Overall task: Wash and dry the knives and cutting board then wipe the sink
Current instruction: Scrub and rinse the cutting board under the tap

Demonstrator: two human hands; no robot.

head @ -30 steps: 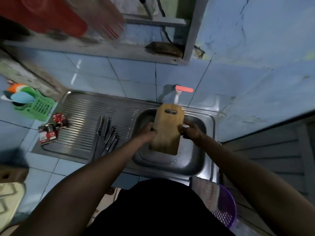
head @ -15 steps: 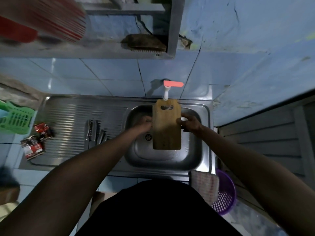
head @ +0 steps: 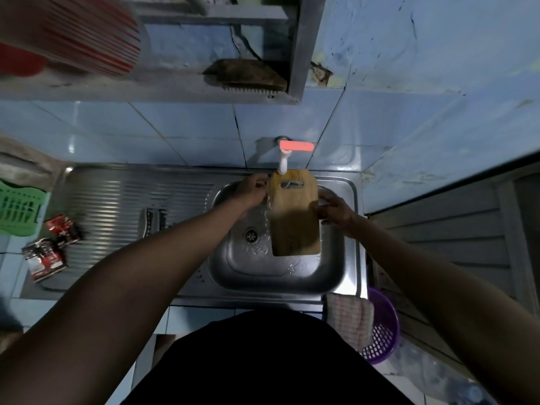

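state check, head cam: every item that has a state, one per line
tap: running, water streaming past the board
cutting board: wet, held tilted over the basin, handle end under the spout
left hand: grips the board's left edge
right hand: grips the board's right edge
sink: wet, drain uncovered
knives: lying on the drainboard
checked cloth: draped over the purple basket's rim

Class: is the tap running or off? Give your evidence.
Running. Water streams off the cutting board under the tap and splashes in the sink.

Red packets (head: pixel 48 252): print seemingly illegible (too blurred).
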